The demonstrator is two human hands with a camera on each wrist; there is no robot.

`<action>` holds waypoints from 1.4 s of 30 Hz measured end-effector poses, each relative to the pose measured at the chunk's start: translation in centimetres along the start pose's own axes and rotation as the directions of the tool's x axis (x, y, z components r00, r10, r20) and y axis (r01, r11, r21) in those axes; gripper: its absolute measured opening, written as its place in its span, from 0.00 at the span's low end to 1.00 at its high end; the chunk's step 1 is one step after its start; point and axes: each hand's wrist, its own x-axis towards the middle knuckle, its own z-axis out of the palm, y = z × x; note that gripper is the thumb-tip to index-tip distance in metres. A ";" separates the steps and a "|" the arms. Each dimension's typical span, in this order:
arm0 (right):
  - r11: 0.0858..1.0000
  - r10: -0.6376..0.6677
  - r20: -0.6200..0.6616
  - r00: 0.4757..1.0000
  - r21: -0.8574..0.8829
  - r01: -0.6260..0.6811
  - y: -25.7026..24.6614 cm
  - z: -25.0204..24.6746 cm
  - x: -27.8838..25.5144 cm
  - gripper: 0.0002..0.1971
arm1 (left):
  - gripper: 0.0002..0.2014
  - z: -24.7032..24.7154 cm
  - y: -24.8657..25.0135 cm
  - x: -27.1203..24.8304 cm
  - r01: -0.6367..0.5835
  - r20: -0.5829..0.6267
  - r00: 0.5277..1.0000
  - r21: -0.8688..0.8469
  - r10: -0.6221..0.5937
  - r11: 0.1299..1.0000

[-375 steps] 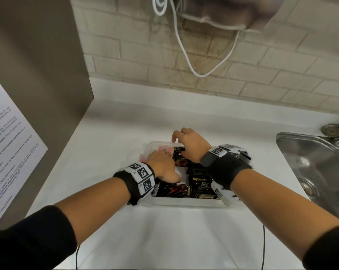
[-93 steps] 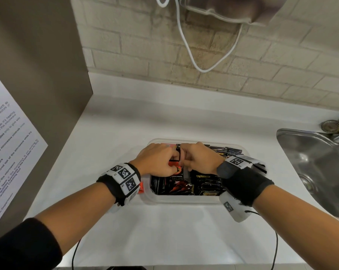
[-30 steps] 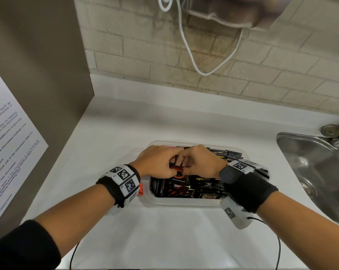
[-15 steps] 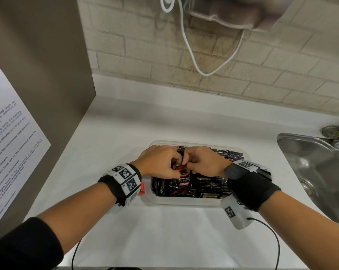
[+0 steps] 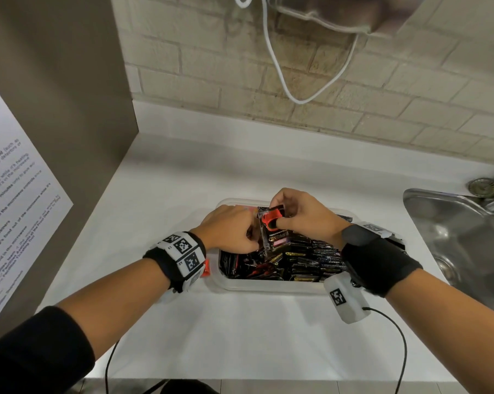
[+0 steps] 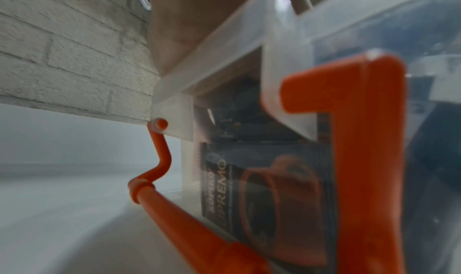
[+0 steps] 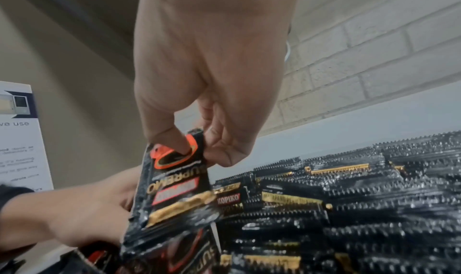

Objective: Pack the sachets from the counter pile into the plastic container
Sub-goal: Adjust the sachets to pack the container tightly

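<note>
Head view. A clear plastic container stands on the white surface, left of a steel sink. It is packed with black sachets. The right hand pinches the top of one black-and-red sachet between thumb and fingers and holds it upright over the container's left part. The left hand lies with curled fingers at the container's left end, just beside that sachet; whether its grip closes on anything cannot be told. A white cable hangs before the brick wall.

Left wrist view. The container's clear wall fills the frame at close range, with its orange latch swung down to the surface. A sachet shows, blurred, through the wall.

Right wrist view. The right hand's grip is clamped on the top edge of the held sachet. Rows of packed sachets lie to the right; the left hand sits behind and below the held one.
</note>
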 end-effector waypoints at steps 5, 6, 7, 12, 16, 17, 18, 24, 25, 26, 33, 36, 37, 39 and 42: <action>1.000 0.021 -0.029 0.999 0.010 -0.020 0.4 -0.6 0.3 0.08 | 0.11 0.2 -0.1 -0.1 -0.028 -0.063 0.998 -0.005 0.027 1.000; 1.000 -0.002 -0.032 0.999 -0.002 0.001 0.4 -0.7 0.3 0.07 | 0.12 0.3 -0.1 -0.1 -0.032 -0.067 0.997 -0.006 0.031 0.999; 0.999 -0.036 -0.029 0.999 -0.017 0.036 0.4 -0.8 0.3 0.07 | 0.13 0.3 -0.1 -0.1 -0.038 -0.067 0.997 -0.005 0.037 0.999; 0.983 -0.137 0.009 0.991 -0.123 0.137 0.2 -1.1 0.3 0.12 | 0.12 0.2 -0.2 0.1 -0.051 -0.049 0.998 -0.017 0.051 0.999; 0.947 -0.125 0.002 0.992 -0.298 0.120 0.2 -0.8 0.8 0.19 | 0.17 0.2 -0.1 0.1 -0.066 -0.040 0.997 -0.014 0.066 0.998; 0.943 -0.113 0.008 0.994 -0.315 0.110 0.1 -0.7 0.9 0.21 | 0.19 0.2 -0.1 0.0 -0.069 -0.042 0.997 -0.014 0.068 0.998; 0.938 -0.106 0.012 0.994 -0.330 0.104 -0.1 -0.6 1.0 0.23 | 0.20 0.2 -0.1 0.0 -0.068 -0.049 0.997 -0.018 0.067 0.998; 0.932 -0.148 -0.085 0.985 -0.344 0.111 -0.6 -0.7 1.4 0.24 | 0.12 0.2 0.0 0.1 -0.039 -0.036 0.999 -0.019 0.039 0.999; 0.934 -0.144 -0.096 0.985 -0.343 0.103 -0.6 -0.8 1.4 0.24 | 0.11 0.2 0.0 0.2 -0.035 -0.030 0.999 -0.016 0.035 0.999; 0.934 -0.137 -0.100 0.985 -0.345 0.095 -0.7 -1.0 1.5 0.23 | 0.11 0.2 -0.1 0.2 -0.033 -0.025 0.999 -0.008 0.033 0.999; 0.912 -0.107 -0.078 0.991 -0.405 0.066 -0.6 -1.0 1.6 0.26 | 0.10 0.3 0.1 0.3 0.015 -0.030 0.999 0.047 -0.014 0.999; 0.903 -0.086 -0.056 0.995 -0.426 0.054 -0.6 -0.9 1.8 0.27 | 0.12 0.2 0.2 0.1 0.011 -0.024 1.000 0.036 -0.010 0.999; 0.891 -0.080 -0.033 0.996 -0.450 0.057 -0.6 -0.8 1.9 0.28 | 0.13 0.1 0.2 0.1 0.011 -0.019 1.000 0.035 -0.010 0.999; 0.856 -0.077 0.016 0.997 -0.512 0.074 -0.6 -0.5 2.0 0.29 | 0.13 0.1 0.2 0.1 0.004 -0.015 1.000 0.041 -0.003 0.999; 0.805 -0.098 0.083 0.992 -0.579 0.128 -0.5 0.4 2.3 0.32 | 0.12 0.3 0.2 0.2 0.005 -0.030 1.000 0.036 -0.004 0.999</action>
